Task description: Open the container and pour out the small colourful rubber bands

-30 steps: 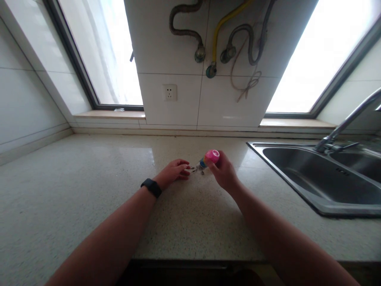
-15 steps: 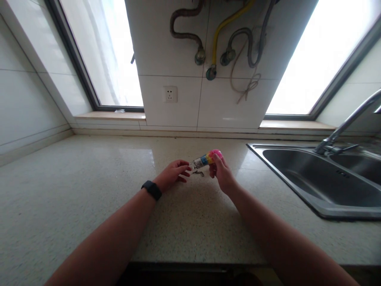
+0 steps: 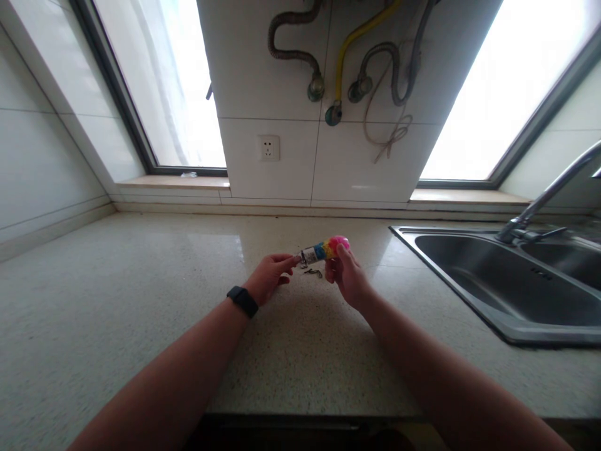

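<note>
No readable brand or text anywhere. The small tube point(image 3: 323, 250) has a pale label band near its tip, print too small to make out.

Right hand point(image 3: 346, 276): fingers closed around the pink end of the tube, holding it just above the countertop point(image 3: 141, 300). Tube runs pink, yellow, blue, then a clear/silver tip pointing to 9 o'clock. It sits at centre frame, slightly toward 12.

Left hand point(image 3: 270, 276): fingertips pinched together right at the tube's tip, touching or nearly so; can't tell which. Black wristband point(image 3: 242, 300) on that wrist.

On the counter directly below the tube: one small dark metal bit point(image 3: 312, 272), possibly wire or a clip, too small to identify.

Counts:
- 1 tube
- 2 hands, same person
- 1 wall socket point(image 3: 268, 148) at 12 o'clock from the hands, on white tile
- 4 hoses/pipes on the wall above it: 1 brown corrugated hose point(image 3: 291, 47), 1 yellow hose point(image 3: 350, 41), 2 grey
- 1 loose thin cord point(image 3: 392, 134) hanging beside them
- 1 steel sink point(image 3: 493, 275) at 3 o'clock, well apart from the hands
- 1 tap point(image 3: 544, 200) behind it
- 2 windows, at 10 and 2 o'clock
</note>
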The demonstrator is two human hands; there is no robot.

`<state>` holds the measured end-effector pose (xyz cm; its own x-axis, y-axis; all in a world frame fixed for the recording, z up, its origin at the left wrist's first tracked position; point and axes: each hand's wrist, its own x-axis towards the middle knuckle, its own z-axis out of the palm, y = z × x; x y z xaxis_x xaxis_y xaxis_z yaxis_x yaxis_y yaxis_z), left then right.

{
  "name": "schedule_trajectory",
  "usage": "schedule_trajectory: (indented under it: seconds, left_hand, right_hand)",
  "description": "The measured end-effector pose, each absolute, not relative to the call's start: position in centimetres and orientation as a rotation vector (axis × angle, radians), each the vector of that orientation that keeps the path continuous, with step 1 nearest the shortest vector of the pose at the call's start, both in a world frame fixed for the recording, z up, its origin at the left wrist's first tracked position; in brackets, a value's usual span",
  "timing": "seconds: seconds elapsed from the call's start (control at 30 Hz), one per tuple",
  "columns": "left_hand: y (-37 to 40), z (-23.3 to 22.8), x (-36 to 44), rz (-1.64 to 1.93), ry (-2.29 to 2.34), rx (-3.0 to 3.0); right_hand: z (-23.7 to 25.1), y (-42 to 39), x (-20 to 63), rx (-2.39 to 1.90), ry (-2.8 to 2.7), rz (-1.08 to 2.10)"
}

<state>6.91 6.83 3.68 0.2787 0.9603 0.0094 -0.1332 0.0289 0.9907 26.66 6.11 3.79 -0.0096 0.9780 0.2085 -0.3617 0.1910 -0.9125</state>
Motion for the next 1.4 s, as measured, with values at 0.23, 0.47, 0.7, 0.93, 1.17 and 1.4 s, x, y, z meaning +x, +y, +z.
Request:
schedule_trajectory:
  seconds: [0.23,0.47,0.7,0.93,1.17,1.4]
  left_hand:
    - [7.0,3.2,7.0,1.028,0.801,0.969]
    - [6.8,3.6,6.6,0.973,0.793,1.0]
    - [7.3,3.4,6.3,0.982,0.815,1.067]
    - [7.3,3.6,6.1,0.986,0.828,1.109]
    - [7.8,3.1,6.1,1.0,0.992,1.323]
    - [8.7,2.4,5.6,0.907,1.255,1.995]
  right_hand:
    - [3.3,5.7,26.6,-0.715,-1.297,1.202]
    - [3.5,5.4,26.6,-0.731,-1.342,1.225]
    - [3.8,5.6,26.6,-0.754,-1.306,1.188]
    - [4.4,5.6,27.1,-0.771,-1.184,1.153]
    - [5.0,6.1,27.9,-0.859,-1.205,0.996]
    - [4.5,6.4,28.7,-0.887,-1.433,0.7]
